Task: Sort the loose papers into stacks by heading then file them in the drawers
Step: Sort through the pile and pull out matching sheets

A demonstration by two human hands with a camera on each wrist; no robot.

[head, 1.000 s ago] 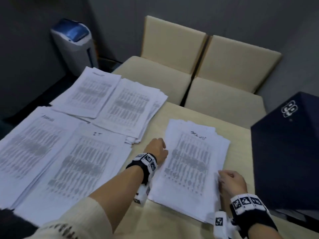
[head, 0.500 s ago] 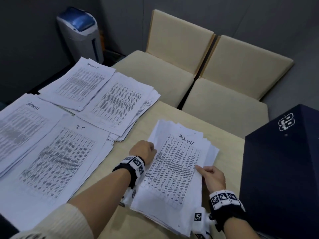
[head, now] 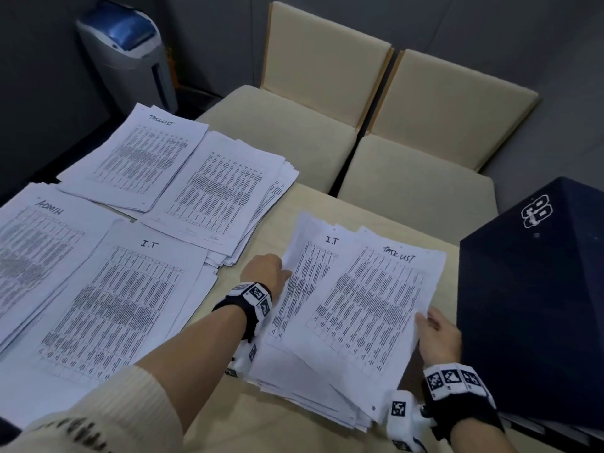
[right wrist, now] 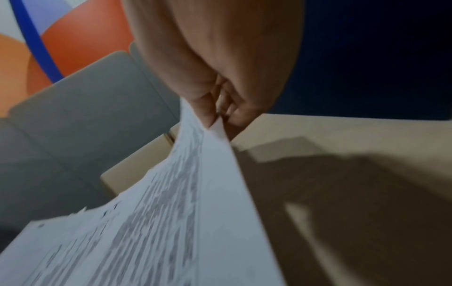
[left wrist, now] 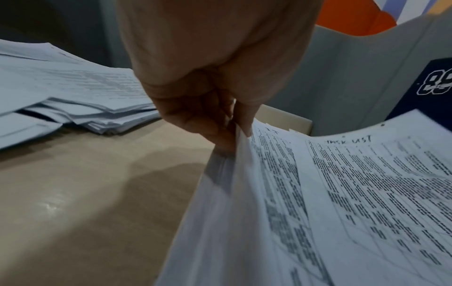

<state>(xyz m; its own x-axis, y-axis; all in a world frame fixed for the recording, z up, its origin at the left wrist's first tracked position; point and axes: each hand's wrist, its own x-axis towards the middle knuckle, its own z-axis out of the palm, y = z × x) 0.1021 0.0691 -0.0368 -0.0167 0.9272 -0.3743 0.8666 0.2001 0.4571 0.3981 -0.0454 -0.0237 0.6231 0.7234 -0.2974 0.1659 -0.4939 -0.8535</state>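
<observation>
A loose pile of printed papers (head: 307, 384) lies on the tan table in front of me. My right hand (head: 436, 335) pinches the right edge of the top sheet, headed TASK LIST (head: 372, 305), and holds it shifted to the right; the wrist view shows the thumb and fingers (right wrist: 210, 114) clamped on its edge. Under it a sheet headed I.T (head: 307, 266) shows. My left hand (head: 266, 273) pinches the left edge of the pile (left wrist: 234, 164), lifting it slightly. Sorted stacks lie to the left: ADMIN (head: 36, 253), I.T (head: 111, 308), TASK LIST (head: 137, 158) and one more (head: 219, 188).
A dark blue box (head: 536, 299) stands close on the right, next to my right hand. Two beige chairs (head: 327, 125) sit behind the table's far edge. A grey bin with a blue lid (head: 130, 57) stands on the floor at far left. Bare tabletop (head: 235, 416) shows between the stacks.
My right hand took the top TASK LIST sheet by its right edge and slid it to the right, uncovering an I.T sheet. My left hand stayed at the pile's left edge.
</observation>
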